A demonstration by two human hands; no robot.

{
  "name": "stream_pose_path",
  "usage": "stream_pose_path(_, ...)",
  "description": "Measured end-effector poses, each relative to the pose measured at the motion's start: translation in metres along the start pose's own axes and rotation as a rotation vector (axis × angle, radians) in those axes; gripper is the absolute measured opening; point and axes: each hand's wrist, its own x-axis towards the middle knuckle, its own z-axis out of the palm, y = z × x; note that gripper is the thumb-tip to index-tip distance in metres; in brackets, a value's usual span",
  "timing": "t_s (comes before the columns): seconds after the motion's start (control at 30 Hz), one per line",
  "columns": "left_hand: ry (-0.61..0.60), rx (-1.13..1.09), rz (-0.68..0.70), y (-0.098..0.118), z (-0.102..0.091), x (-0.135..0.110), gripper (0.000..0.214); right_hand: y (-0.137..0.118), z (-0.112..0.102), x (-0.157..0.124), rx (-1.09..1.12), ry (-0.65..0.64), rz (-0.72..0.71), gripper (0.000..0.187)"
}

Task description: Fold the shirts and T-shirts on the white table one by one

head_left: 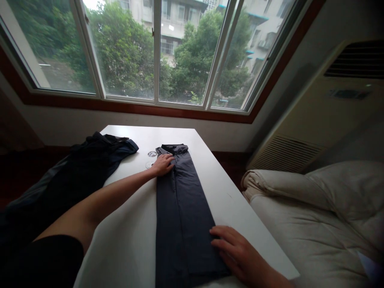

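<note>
A dark blue-grey shirt point(183, 208), folded into a long narrow strip with its collar at the far end, lies lengthwise on the white table point(132, 240). My left hand point(162, 164) reaches far forward and rests on the shirt's left edge near the collar, fingers curled onto the cloth. My right hand point(240, 252) lies flat on the near right part of the shirt, fingers spread toward the left.
A heap of dark clothes point(87, 168) hangs over the table's left edge. Small clear round things point(151, 156) lie by the collar. A cream quilt point(315, 216) is on the right, an air-conditioner unit point(330, 108) behind it, a big window point(156, 52) ahead.
</note>
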Motion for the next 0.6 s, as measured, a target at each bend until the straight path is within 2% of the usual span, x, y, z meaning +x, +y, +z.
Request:
stream_pose_path(0.07, -0.085, -0.031, 0.103, 0.017, -0.002, -0.024, 0.052, -0.001, 0.001, -0.014, 0.004, -0.065, 0.016, 0.040)
stream_pose_path(0.17, -0.222, -0.044, 0.174, 0.040, -0.008, -0.060, 0.057, -0.005, 0.004, -0.028, -0.022, -0.129, 0.002, 0.063)
stream_pose_path(0.33, -0.322, -0.100, 0.264, 0.081, -0.031, -0.123, 0.065, -0.019, 0.014, -0.041, -0.115, -0.145, -0.055, 0.085)
stream_pose_path(0.6, -0.436, -0.304, 0.563, 0.166, -0.094, -0.237, 0.082, -0.054, 0.031, -0.056, -0.184, 0.117, -0.111, 0.054)
